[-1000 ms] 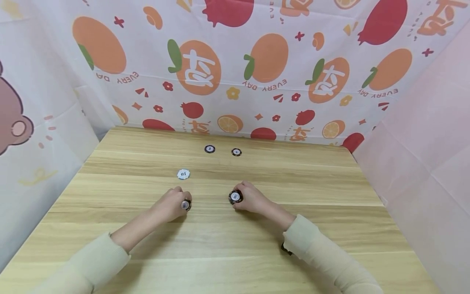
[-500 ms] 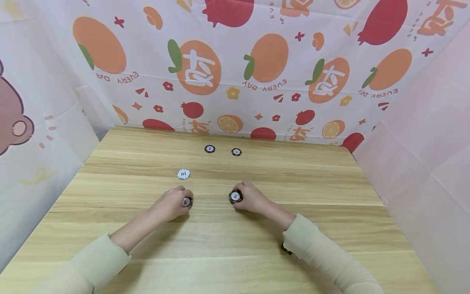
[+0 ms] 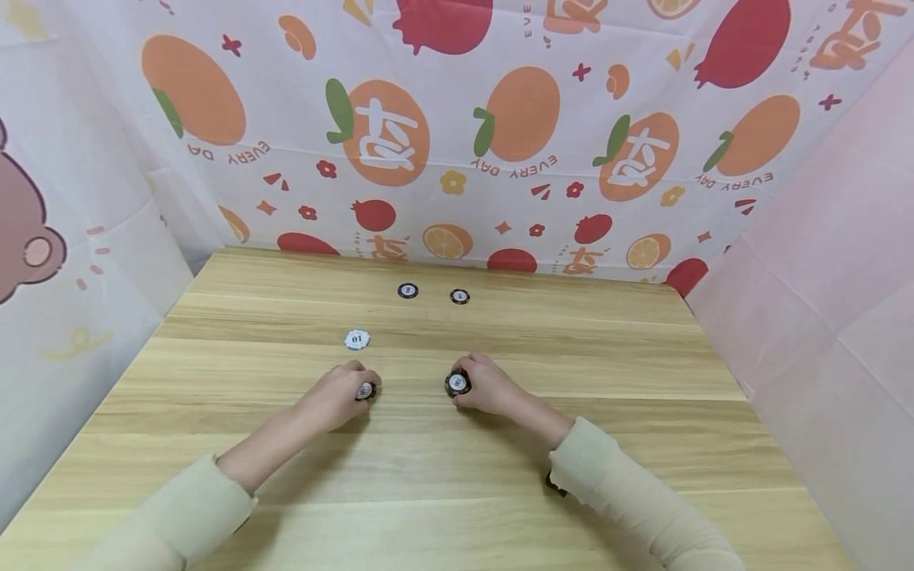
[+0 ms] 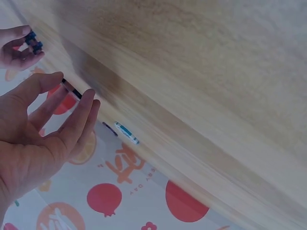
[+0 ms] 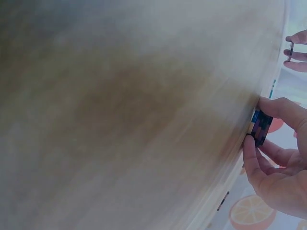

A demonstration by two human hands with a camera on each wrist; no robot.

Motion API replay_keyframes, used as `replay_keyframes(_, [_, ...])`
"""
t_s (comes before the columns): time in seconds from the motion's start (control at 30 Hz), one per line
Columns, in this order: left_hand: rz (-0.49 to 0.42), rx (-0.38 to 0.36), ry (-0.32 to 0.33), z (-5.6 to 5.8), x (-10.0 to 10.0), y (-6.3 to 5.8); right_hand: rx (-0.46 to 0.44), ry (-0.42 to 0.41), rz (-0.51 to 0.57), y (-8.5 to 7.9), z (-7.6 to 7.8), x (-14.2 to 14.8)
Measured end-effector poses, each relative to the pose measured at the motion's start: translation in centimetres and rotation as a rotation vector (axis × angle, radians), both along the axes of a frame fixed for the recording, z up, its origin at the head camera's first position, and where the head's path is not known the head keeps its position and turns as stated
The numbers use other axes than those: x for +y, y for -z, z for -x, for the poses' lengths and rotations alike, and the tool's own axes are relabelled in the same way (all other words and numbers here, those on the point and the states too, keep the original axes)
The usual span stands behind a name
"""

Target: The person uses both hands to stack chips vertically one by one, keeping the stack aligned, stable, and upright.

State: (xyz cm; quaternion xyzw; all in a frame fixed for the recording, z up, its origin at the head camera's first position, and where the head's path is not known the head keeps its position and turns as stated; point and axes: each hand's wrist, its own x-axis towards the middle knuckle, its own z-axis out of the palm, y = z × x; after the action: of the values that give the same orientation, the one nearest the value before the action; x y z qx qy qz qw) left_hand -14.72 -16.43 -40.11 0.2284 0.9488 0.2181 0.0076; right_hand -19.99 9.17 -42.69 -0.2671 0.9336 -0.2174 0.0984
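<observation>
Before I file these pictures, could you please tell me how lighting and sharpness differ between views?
Head view: bright, soft shadows on the wooden table, the 10 on the white poker chip readable; left wrist: dimmer, left hand clearer than the hazy wooden table; right wrist: dim, wooden table blurred, stack of black poker chips sharper.

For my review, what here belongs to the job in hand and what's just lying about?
Likely in use:
black chip, pinched by left hand
stack of black chips, held by right hand

Seemingly lying about:
white chip marked 10
two dark chips farther back
dark object partly hidden by right sleeve
</observation>
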Motion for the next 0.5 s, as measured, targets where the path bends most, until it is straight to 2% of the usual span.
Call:
replay_keyframes(0.3, [-0.005,0.027,0.022,0.3,0.9,-0.1,-0.005,0.011,-0.008,0.1,-0.1,0.0])
replay_keyframes(0.5, [-0.012,0.057,0.059,0.8,2.0,-0.2,-0.011,0.006,-0.001,0.1,-0.1,0.1])
